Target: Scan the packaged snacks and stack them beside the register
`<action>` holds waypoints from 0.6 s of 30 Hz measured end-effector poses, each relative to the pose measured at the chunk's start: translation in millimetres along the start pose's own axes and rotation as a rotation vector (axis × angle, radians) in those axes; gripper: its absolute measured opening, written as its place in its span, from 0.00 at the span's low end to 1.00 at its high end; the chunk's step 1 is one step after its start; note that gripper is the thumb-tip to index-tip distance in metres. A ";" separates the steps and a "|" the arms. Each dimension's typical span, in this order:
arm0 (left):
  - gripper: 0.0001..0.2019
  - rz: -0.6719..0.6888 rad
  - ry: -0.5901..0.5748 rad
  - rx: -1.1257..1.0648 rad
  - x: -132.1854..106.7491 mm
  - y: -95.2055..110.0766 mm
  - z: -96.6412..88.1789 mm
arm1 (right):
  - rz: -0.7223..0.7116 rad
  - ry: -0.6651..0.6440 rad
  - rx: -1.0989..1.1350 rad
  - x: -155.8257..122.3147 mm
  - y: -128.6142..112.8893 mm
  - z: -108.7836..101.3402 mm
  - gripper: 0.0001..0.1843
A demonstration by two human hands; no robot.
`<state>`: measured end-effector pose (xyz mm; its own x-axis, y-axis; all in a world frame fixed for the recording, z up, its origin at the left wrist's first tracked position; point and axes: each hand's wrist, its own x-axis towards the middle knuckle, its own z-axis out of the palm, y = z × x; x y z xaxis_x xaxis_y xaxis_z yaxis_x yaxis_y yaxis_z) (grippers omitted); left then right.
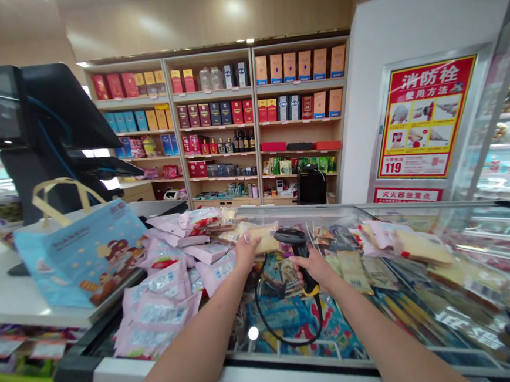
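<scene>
While my right grip [316, 267] clamps the scanner [298, 247], my left grip [246, 253] clamps a packet [264, 238], holding it up to the scanner's head.

We see a bright, evenly lit shop — overhead lamps [234, 7] glare on the wooden ceiling [170, 15] and leave a white spot on the chest freezer's glass top [252, 333]. Shadows stay faint, the view is fairly sharp, and wide-angle distortion bends the glass door frame [488, 119] — strongest at the right edge.
</scene>
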<state>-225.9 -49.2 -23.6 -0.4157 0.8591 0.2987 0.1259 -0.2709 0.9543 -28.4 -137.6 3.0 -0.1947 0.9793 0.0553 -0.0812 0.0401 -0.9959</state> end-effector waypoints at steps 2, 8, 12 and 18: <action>0.13 0.042 -0.013 0.056 -0.2 -10.9 -1.1 | 0.018 -0.001 -0.042 -0.2 0.8 -0.3 0.16; 0.14 0.009 -0.022 0.003 5.0 -16.2 -4.7 | 0.021 0.011 -0.045 -1.3 0.2 1.7 0.13; 0.15 -0.033 -0.010 -0.015 6.1 -15.5 -4.4 | -0.002 0.017 -0.016 -2.9 -1.9 2.3 0.13; 0.16 -0.057 -0.004 -0.026 6.7 -16.4 -3.4 | 0.020 -0.001 -0.016 -1.9 0.4 0.9 0.14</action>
<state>-233.8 -40.5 -37.3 -0.4175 0.8753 0.2440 0.0787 -0.2327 0.9694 -29.0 -139.6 2.5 -0.1976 0.9797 0.0350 -0.0612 0.0233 -0.9979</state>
